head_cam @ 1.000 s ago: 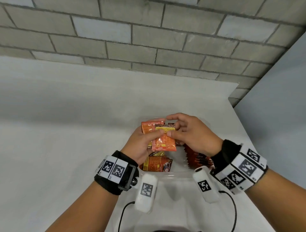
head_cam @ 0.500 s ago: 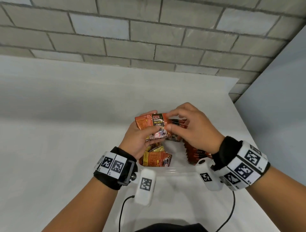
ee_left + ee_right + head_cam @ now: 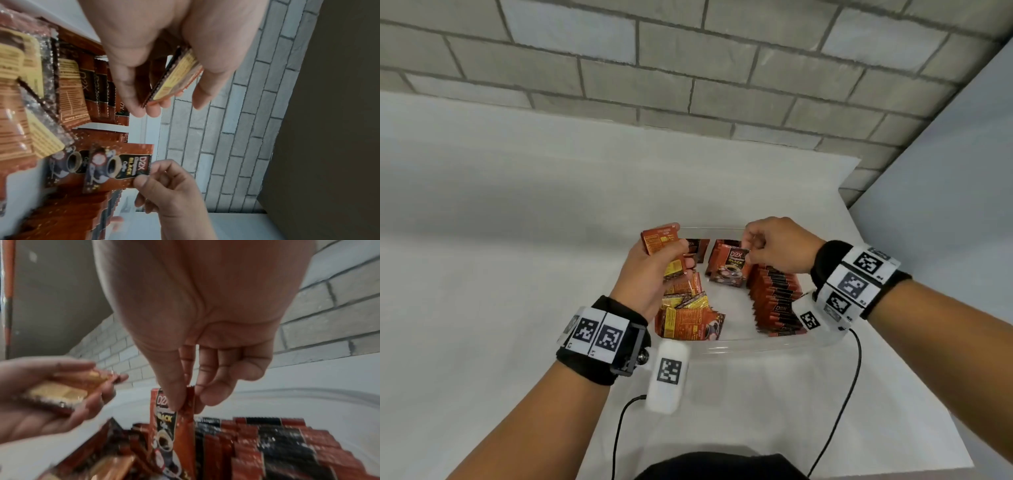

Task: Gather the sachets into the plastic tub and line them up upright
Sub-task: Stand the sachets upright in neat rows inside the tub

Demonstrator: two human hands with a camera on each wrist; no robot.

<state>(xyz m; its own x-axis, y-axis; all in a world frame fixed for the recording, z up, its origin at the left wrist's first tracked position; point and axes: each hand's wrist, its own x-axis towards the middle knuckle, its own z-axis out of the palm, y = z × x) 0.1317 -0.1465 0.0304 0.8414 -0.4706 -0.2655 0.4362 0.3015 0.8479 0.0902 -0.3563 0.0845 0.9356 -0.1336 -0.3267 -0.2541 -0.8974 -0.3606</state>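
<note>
Over the plastic tub (image 3: pixel 726 346), left hand (image 3: pixel 650 274) fingers clasp a small stack of sachets (image 3: pixel 659 240); right hand (image 3: pixel 777 245) fingers pinch one sachet (image 3: pixel 727 270)

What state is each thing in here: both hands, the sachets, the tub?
left hand: holds a small stack of sachets
right hand: pinches the D2X sachet by its top corner
row of sachets: upright along the tub's right side
loose sachets: lying jumbled
plastic tub: open

Bare test-room or lab setup, not a home. White bench (image 3: pixel 517 240) against a grey block wall (image 3: pixel 688 68) at the far side. Plain grey panel (image 3: pixel 962 205) on the right.
</note>
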